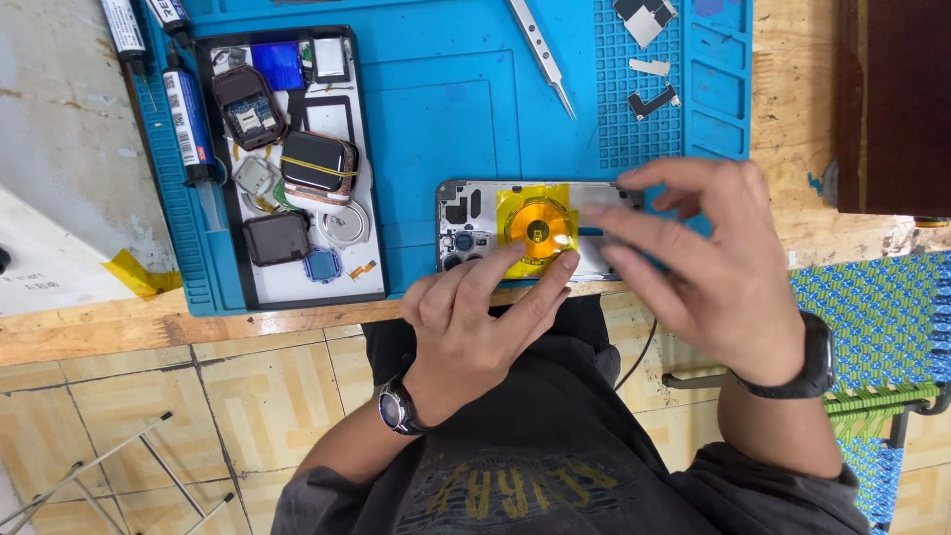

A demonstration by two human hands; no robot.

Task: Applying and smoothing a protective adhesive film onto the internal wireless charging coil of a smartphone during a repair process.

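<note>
An opened phone housing (466, 213) lies on the blue work mat (456, 109) near the table's front edge, inner side up. A round copper coil (536, 228) under yellow film sits in its middle. My left hand (474, 317) reaches up from below, with two fingertips pressing the lower edge of the yellow film. My right hand (708, 267) comes in from the right, its fingers spread over the housing's right end and touching the film's right side. Each wrist wears a watch.
A tray (371, 282) of small watch parts and screens stands at the mat's left. Beside it lie glue tubes (188, 114). Metal tweezers (543, 54) and small metal pieces (649, 99) rest at the mat's far side. A woven blue chair (877, 317) is at right.
</note>
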